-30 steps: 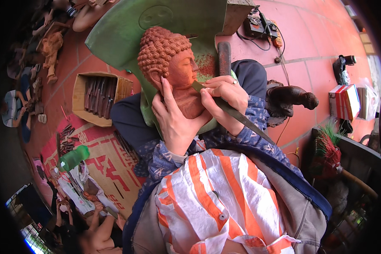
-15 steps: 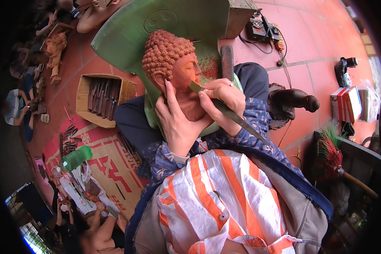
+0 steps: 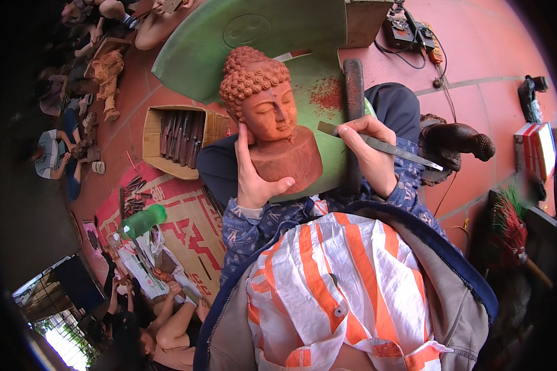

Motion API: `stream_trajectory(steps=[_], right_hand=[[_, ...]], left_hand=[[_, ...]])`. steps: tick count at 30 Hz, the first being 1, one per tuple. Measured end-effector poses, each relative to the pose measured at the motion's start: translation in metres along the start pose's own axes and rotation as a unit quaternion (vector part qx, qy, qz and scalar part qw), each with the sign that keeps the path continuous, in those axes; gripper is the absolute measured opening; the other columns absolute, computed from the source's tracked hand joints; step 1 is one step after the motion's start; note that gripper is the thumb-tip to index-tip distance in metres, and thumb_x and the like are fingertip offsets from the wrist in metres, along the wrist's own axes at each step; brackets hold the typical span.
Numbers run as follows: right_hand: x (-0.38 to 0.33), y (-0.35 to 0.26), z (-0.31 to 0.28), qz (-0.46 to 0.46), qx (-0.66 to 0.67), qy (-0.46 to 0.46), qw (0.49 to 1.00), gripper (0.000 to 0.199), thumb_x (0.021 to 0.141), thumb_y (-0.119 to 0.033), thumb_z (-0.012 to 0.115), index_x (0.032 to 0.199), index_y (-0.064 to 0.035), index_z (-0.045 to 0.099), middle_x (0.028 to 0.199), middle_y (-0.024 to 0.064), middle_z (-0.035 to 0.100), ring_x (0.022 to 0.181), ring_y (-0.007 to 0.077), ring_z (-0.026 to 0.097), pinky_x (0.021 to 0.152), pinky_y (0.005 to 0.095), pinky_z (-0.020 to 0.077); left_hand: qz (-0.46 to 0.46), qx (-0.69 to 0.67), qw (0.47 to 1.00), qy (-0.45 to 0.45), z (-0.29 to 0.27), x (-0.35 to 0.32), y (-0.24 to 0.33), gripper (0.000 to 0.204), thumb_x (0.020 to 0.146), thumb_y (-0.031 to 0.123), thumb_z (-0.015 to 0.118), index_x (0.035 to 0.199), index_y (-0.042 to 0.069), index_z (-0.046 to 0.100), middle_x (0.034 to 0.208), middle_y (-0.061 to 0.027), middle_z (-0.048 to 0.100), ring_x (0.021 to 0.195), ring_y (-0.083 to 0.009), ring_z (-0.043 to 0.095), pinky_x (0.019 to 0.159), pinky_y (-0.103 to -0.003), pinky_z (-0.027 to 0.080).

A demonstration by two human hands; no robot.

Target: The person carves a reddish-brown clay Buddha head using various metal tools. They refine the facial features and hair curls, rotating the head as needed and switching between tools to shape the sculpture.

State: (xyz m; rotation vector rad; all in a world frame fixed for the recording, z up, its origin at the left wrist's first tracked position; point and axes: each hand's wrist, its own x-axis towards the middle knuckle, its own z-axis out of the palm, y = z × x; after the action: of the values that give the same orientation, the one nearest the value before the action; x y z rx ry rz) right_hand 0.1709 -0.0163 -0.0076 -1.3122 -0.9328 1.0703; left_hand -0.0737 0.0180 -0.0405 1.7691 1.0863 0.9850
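Right hand (image 3: 375, 157): closed in a pinch on one flat metal tool (image 3: 402, 153), its squared end clear of the carving. Left hand (image 3: 252, 176): half-curled, thumb spread, cupping one carved head (image 3: 269, 117) at neck and base. Head lies left of the tool, on a green curved support (image 3: 198, 59) scattered with reddish dust. Reddish, wood-like material; knobbly curls, smooth face, blocky base. One cardboard box (image 3: 220, 133) holds slender dark pieces, too crowded to count.
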Motion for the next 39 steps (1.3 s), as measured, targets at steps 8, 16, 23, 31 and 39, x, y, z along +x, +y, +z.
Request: stream_trajectory(steps=[8,16,23,31,39], right_hand=[[-0.002,0.010,0.012,0.081,0.117,-0.062,0.988,0.035,0.103,-0.028,0.043,0.106,0.0022,0.059,0.088,0.0083,0.064,0.080,0.0130,0.062,0.076,0.0266,0.0503],[-0.002,0.022,0.019,0.091,0.090,-0.113,0.985,0.039,0.104,-0.033,0.037,0.112,-0.0001,0.057,0.098,0.0107,0.066,0.092,0.0168,0.064,0.081,0.0293,0.0491],[-0.003,0.028,0.021,0.119,0.079,-0.135,0.980,0.039,0.104,-0.032,0.036,0.111,0.0005,0.057,0.100,0.0122,0.068,0.096,0.0197,0.066,0.079,0.0305,0.0500],[-0.005,0.025,0.022,0.134,0.053,-0.145,0.979,0.034,0.103,-0.029,0.037,0.109,-0.0011,0.057,0.105,0.0115,0.065,0.094,0.0201,0.065,0.076,0.0316,0.0507],[-0.012,0.027,0.028,0.167,0.017,-0.177,0.970,0.034,0.103,-0.029,0.036,0.114,-0.0015,0.054,0.111,0.0114,0.062,0.091,0.0211,0.064,0.068,0.0302,0.0531]], left_hand=[[-0.023,-0.065,0.998,-0.003,-0.005,-0.006,-0.005,0.129,0.059,0.055,0.084,0.151,0.001,0.011,0.138,-0.0196,0.034,0.129,-0.0333,0.039,0.106,-0.043,0.035],[-0.054,0.043,0.996,-0.050,-0.027,-0.008,0.005,0.116,0.065,0.048,0.078,0.150,-0.001,0.016,0.143,-0.0216,0.033,0.133,-0.0337,0.037,0.108,-0.042,0.033],[-0.066,-0.004,0.996,-0.068,-0.032,-0.003,0.013,0.117,0.068,0.043,0.079,0.151,-0.001,0.010,0.147,-0.0219,0.030,0.134,-0.0306,0.037,0.110,-0.040,0.032],[-0.055,-0.005,0.998,-0.009,-0.020,-0.004,0.016,0.135,0.060,0.055,0.085,0.151,0.002,0.000,0.147,-0.0227,0.029,0.134,-0.0298,0.037,0.109,-0.040,0.033],[-0.142,-0.119,0.982,-0.023,-0.022,-0.010,-0.001,0.138,0.060,0.054,0.085,0.151,0.001,-0.004,0.145,-0.0215,0.030,0.132,-0.0292,0.038,0.108,-0.039,0.034]])
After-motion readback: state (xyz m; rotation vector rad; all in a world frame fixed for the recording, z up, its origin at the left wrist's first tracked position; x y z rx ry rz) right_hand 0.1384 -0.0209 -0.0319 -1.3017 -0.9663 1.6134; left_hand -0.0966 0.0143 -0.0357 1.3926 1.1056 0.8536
